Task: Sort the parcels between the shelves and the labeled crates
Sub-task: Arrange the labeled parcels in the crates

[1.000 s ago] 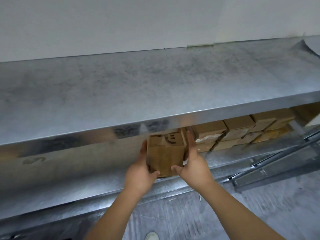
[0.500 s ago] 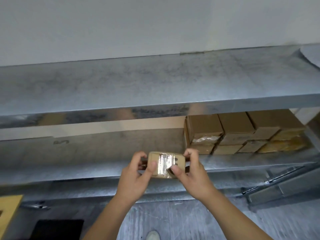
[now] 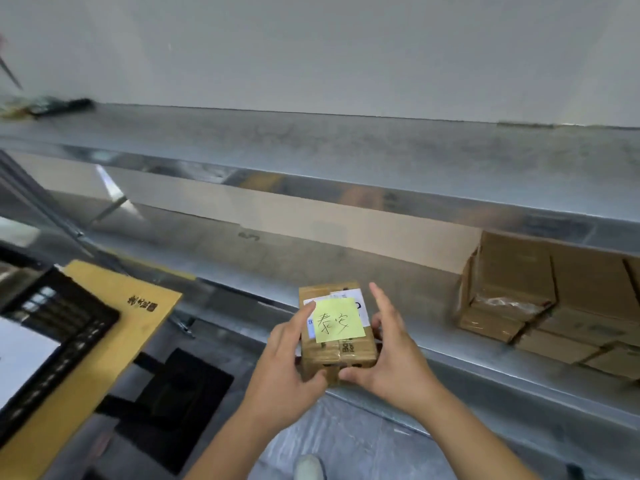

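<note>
A small brown cardboard parcel (image 3: pixel 337 351) with a yellow sticky note (image 3: pixel 337 318) bearing handwriting on its top is held in front of the lower metal shelf (image 3: pixel 311 268). My left hand (image 3: pixel 284 362) grips its left side with the thumb on the note's edge. My right hand (image 3: pixel 388 355) cups its right side and lower corner, fingers extended. More brown parcels (image 3: pixel 547 296) are stacked on the lower shelf at the right.
An upper metal shelf (image 3: pixel 346 147) runs across above. At the lower left stand a black crate (image 3: pixel 52 327) with a white sheet inside, a yellow cardboard sheet (image 3: pixel 104 341) with printed characters, and another black crate (image 3: pixel 173 403) on the floor. My shoe (image 3: pixel 310 467) shows below.
The parcel has come out from the shelf and been turned so its noted top faces up. The view has swung left, bringing the crates into sight.
</note>
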